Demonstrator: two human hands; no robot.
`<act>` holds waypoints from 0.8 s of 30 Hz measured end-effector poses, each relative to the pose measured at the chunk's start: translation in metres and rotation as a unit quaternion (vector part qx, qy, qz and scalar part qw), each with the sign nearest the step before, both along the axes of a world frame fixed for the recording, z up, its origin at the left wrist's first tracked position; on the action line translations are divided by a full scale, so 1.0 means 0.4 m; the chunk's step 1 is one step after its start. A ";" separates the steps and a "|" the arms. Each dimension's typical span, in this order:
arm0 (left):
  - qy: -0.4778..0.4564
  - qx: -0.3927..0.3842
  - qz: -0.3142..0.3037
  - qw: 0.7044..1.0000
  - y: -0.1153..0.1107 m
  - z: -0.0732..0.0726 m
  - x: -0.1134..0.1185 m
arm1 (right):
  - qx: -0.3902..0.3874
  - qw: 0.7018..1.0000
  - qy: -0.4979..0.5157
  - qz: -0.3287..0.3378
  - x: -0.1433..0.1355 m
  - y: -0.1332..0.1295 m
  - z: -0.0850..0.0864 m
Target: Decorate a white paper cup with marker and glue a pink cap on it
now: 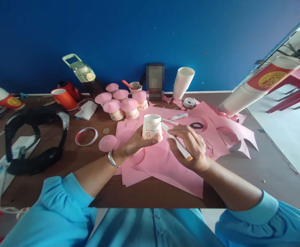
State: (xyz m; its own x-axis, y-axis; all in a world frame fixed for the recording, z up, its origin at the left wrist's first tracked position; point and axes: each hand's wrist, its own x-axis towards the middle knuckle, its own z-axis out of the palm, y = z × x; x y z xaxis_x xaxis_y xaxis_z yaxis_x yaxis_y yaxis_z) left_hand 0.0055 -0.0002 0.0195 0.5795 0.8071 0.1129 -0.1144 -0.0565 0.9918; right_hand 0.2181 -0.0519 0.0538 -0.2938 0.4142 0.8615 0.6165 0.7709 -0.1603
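Observation:
My left hand (136,141) grips a white paper cup (152,125), held above the pink sheets. Orange flowers run along the cup's lower part, and a yellowish rectangle outline is drawn above them. In my right hand (191,145) is a white marker (178,144) with an orange end cap, its tip at the cup's right side. Pink paper sheets (162,161) lie under both hands. Beyond the cup stand several decorated cups topped with pink paper cones (129,104). A loose pink cone (107,143) rests near my left wrist.
Stacks of white cups (183,84) stand at the back and the right edge (242,92). A bottle (84,73), an orange cup (63,98), a tape roll (86,136) and a black headband-like device (36,140) are on the left. Scissors handles (196,125) show among pink scraps.

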 end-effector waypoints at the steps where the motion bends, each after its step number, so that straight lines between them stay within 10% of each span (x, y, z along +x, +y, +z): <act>1: 0.002 -0.004 -0.004 1.000 0.000 0.000 -0.001 | -0.003 1.000 -0.001 -0.001 0.000 0.000 0.000; 24: 0.004 -0.042 0.018 0.999 -0.003 0.008 0.007 | -0.021 0.999 -0.030 0.004 -0.015 -0.022 -0.002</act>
